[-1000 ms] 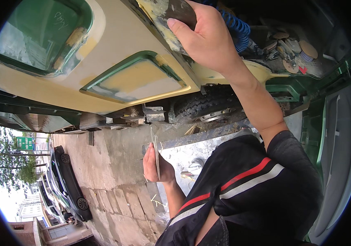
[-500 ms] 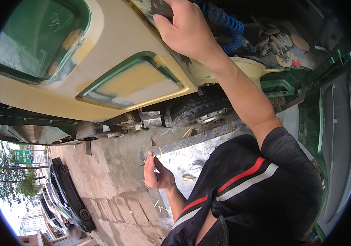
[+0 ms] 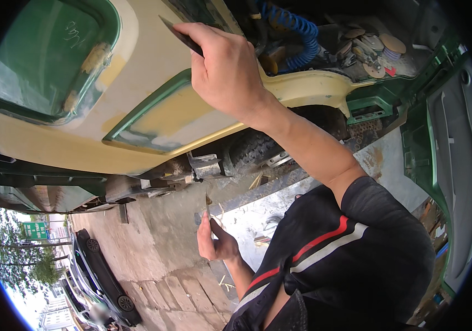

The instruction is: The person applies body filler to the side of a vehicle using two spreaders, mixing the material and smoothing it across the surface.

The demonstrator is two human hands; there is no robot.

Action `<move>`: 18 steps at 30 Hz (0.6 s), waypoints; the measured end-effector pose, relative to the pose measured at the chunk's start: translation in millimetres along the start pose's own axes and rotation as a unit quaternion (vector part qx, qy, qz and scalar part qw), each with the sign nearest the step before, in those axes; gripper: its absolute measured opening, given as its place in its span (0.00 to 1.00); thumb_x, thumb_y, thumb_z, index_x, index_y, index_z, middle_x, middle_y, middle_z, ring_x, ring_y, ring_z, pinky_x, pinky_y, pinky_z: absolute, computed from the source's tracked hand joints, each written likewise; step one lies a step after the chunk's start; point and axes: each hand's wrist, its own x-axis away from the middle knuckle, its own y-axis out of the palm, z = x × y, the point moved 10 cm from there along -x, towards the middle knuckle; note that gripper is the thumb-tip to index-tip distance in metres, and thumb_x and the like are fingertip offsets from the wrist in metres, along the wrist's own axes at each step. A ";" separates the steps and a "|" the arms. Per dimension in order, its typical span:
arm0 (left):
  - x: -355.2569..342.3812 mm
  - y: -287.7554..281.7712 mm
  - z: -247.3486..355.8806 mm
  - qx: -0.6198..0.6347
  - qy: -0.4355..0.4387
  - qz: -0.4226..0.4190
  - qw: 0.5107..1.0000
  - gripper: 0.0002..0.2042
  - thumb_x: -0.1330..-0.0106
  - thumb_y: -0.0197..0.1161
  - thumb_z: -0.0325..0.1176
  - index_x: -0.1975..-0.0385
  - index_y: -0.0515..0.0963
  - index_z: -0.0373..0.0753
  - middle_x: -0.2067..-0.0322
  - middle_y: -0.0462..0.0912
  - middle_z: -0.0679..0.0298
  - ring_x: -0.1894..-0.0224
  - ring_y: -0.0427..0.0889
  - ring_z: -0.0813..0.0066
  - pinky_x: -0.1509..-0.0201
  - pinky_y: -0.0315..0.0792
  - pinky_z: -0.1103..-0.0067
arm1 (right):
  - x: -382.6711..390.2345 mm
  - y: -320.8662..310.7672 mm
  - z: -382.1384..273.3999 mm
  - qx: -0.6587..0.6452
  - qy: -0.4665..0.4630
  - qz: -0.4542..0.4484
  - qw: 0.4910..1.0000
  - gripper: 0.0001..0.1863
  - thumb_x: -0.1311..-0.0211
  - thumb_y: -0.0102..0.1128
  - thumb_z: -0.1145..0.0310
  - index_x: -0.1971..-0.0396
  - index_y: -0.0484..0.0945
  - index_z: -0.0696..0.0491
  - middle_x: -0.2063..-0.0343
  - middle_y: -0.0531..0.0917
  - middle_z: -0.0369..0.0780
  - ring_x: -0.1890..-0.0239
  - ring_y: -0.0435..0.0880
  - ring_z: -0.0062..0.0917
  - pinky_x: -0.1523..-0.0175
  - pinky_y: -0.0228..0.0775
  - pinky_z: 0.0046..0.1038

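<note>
My right hand [image 3: 225,77] reaches across the body panel [image 3: 153,55] of a vehicle, which is cream and green with sanded, patchy spots. It is closed on a flat dark scraper [image 3: 179,35], seen nearly edge-on, whose tip points up and left. Whether the scraper touches the panel I cannot tell. Lower down, my left hand [image 3: 218,243] is held out over the ground, closed on a thin putty knife [image 3: 209,207]. A small yellowish-brown lump shows on its blade. The handle is mostly hidden by my fingers.
Beyond my right arm, a blue coiled hose [image 3: 305,41] hangs by a heap of sanding discs [image 3: 377,52]. A tyre [image 3: 255,151] sits under the panel's edge. An open green door [image 3: 432,149] stands at the right. A dark car [image 3: 103,270] is parked lower left.
My right hand has moved down and left from the panel's upper edge, and its scraper now shows more plainly. In my left hand, the putty knife's blade has come into clearer view.
</note>
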 end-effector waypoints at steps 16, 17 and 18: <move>12.9 -8.3 -25.5 -0.001 -0.046 -0.022 0.999 0.09 0.42 0.68 0.14 0.62 0.82 0.27 0.68 0.87 0.52 0.69 0.86 0.63 0.63 0.78 0.73 | -8.3 -12.0 64.2 -0.021 0.108 -0.064 0.992 0.16 0.39 0.57 0.74 0.52 0.80 0.62 0.69 0.87 0.50 0.67 0.88 0.36 0.59 0.78 0.32; 13.2 -8.6 -24.8 0.001 -0.046 -0.020 0.999 0.09 0.42 0.68 0.14 0.62 0.82 0.27 0.68 0.87 0.53 0.70 0.85 0.64 0.63 0.78 0.73 | -6.0 -11.7 65.2 -0.024 0.104 -0.059 0.993 0.16 0.39 0.57 0.74 0.52 0.80 0.62 0.69 0.87 0.50 0.67 0.89 0.36 0.59 0.78 0.32; 13.2 -8.3 -24.2 0.002 -0.045 -0.018 0.999 0.09 0.42 0.68 0.14 0.62 0.82 0.27 0.69 0.87 0.53 0.70 0.85 0.65 0.64 0.77 0.74 | -4.9 -11.2 66.8 -0.025 0.106 -0.061 0.992 0.16 0.39 0.57 0.74 0.52 0.80 0.62 0.69 0.87 0.50 0.67 0.89 0.36 0.59 0.78 0.32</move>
